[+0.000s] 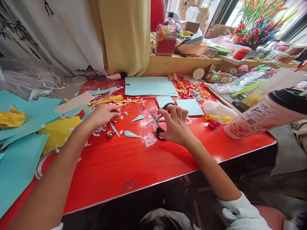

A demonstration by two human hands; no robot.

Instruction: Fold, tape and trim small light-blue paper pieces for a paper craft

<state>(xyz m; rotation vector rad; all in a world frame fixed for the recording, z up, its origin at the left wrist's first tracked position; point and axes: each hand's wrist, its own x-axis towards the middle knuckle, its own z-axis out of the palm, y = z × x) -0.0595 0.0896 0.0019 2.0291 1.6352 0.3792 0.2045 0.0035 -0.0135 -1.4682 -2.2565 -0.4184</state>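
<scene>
My right hand [176,123] grips a pair of black-handled scissors [155,120] just over the red table, blades spread apart and pointing left. My left hand [103,115] is to the left among paper scraps, its fingertips pressed together; whatever they pinch, if anything, is hidden. Between the hands lie a small light-blue pointed paper piece [137,118] and a folded light-blue paper piece [132,134]. A narrow blue strip [114,129] lies below my left fingertips, close to a small gold-coloured object [111,133]. White crumbs [149,140] are scattered under the scissors.
Blue paper sheets [148,86] lie at the back, with smaller blue squares [190,107] nearer. A tilted lidded cup [261,111] and a yellow glue tube [218,118] are on the right. Blue sheets [21,172] and yellow paper [59,129] cover the left, beside a tape roll [39,166].
</scene>
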